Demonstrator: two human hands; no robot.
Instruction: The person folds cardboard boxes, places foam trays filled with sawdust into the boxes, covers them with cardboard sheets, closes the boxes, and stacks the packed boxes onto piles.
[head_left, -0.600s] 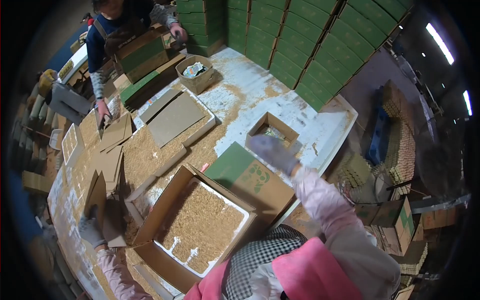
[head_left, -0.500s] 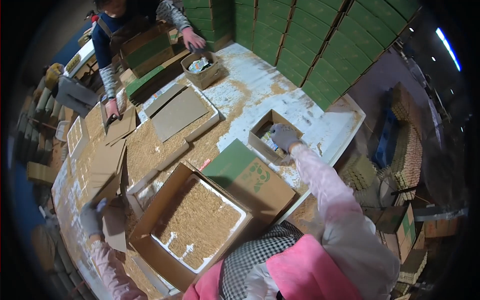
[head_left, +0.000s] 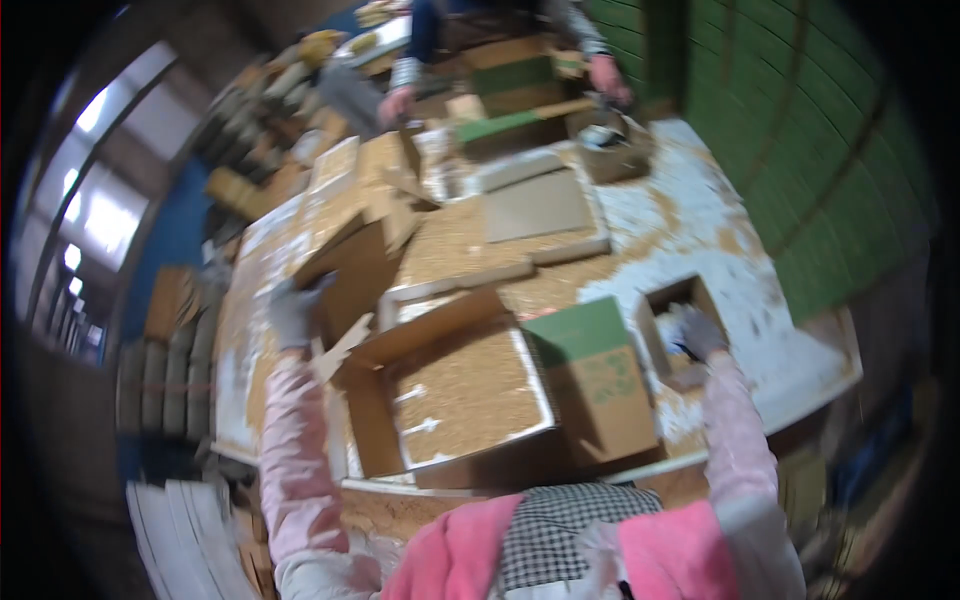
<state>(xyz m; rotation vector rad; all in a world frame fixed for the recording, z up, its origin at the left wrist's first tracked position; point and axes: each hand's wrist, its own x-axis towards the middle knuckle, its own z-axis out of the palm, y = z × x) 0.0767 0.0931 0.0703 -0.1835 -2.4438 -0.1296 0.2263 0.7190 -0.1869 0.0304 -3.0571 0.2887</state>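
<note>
My left hand (head_left: 292, 312), in a grey glove, has its fingers at the left edge of a brown cardboard sheet (head_left: 355, 268) that stands tilted. The hand is smeared, but its fingers look closed on that edge. My right hand (head_left: 703, 333), gloved alike, reaches into a small open cardboard box (head_left: 650, 340) on the right. Its fingers are bent down among pale items, and what they pinch is hidden. Between my arms sits a large open carton (head_left: 375, 425), with a white-rimmed tray of tan shavings-like filling (head_left: 470, 390) inside.
A green-and-brown carton (head_left: 600, 385) lies right of the large one. Beyond are a filled tray under a cardboard sheet (head_left: 540, 207) and another small box (head_left: 615, 160). A co-worker's gloved hands (head_left: 608, 80) are across the table (head_left: 700, 240). Green cartons (head_left: 790, 120) are stacked at right.
My view has turned left, so the table appears shifted right. The cardboard sheet beside my left hand now stands raised. My right hand is still inside the small box.
</note>
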